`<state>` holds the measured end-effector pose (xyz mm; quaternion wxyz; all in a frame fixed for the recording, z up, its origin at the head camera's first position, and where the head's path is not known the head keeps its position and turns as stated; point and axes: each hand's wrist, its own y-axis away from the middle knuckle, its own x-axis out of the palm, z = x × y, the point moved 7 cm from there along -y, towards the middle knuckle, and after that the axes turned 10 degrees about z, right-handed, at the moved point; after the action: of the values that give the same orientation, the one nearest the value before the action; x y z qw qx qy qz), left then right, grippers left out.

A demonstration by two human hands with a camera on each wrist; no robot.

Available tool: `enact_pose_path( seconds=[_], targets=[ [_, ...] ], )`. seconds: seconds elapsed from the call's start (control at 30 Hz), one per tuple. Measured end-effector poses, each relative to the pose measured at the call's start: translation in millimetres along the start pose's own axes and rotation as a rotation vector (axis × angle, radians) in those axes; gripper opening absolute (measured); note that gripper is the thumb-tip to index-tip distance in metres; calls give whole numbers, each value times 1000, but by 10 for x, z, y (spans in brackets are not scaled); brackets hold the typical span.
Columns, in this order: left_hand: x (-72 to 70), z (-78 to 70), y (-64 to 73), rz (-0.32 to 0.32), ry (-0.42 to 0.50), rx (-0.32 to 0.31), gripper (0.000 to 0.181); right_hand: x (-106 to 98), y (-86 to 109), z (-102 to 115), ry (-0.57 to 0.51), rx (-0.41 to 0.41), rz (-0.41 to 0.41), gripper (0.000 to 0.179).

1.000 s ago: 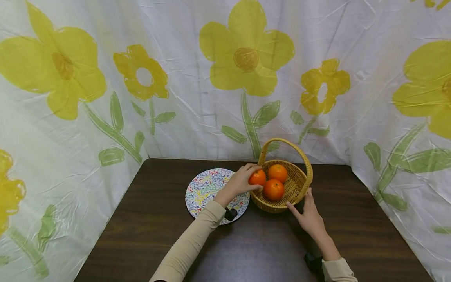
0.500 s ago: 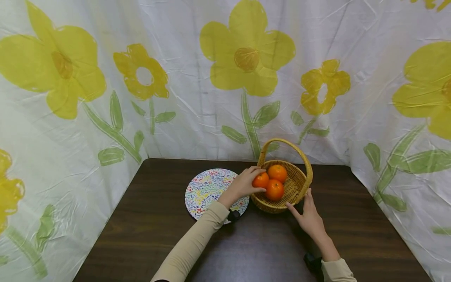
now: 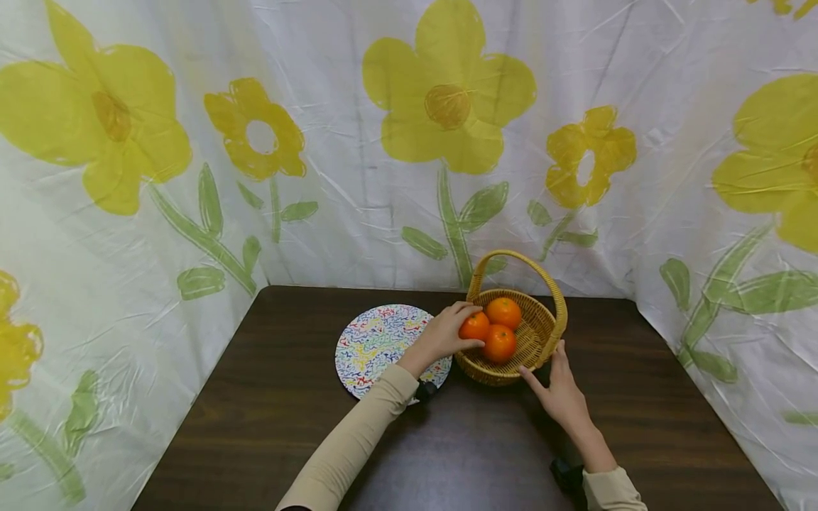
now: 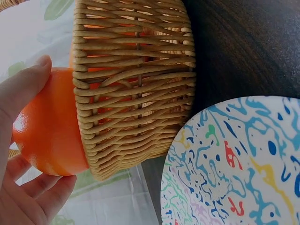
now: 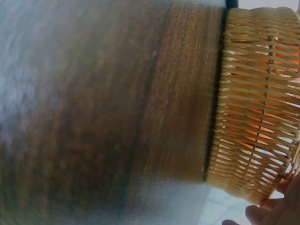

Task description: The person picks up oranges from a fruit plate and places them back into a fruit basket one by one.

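In the head view a wicker basket (image 3: pixel 543 348) with a tall arched handle holds oranges. My left hand (image 3: pixel 444 332) grips an orange (image 3: pixel 473 326) at the basket's left rim. The left wrist view shows thumb and fingers spread round this orange (image 4: pixel 51 124), which stands partly above the rim. Two more oranges, one behind (image 3: pixel 503 312) and one in front (image 3: pixel 499 345), lie against each other in the basket. My right hand (image 3: pixel 564 397) holds the basket's right front side, thumb at the rim and fingers near the handle's foot. In the right wrist view, fingertips (image 5: pixel 262 213) show by the rim.
A round white plate (image 3: pixel 367 348) with coloured squiggles lies left of the basket, partly under my left forearm. Both stand on a dark wooden table (image 3: pixel 268 397). A white cloth (image 3: pixel 345 234) with painted yellow flowers hangs round the table's back and sides.
My left hand has moved slightly right with its orange, from the rim further over the basket and closer to the other two oranges. The right hand and the basket have stayed put.
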<state>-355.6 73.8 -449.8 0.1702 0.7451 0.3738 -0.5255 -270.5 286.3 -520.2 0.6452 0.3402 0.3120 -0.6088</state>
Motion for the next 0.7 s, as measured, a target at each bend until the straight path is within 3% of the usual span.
enact_pose_path(
  seconds=[0.7],
  targets=[
    [130, 24, -48, 18, -15, -19, 66, -3, 2, 3, -3, 0, 2, 95]
  ],
)
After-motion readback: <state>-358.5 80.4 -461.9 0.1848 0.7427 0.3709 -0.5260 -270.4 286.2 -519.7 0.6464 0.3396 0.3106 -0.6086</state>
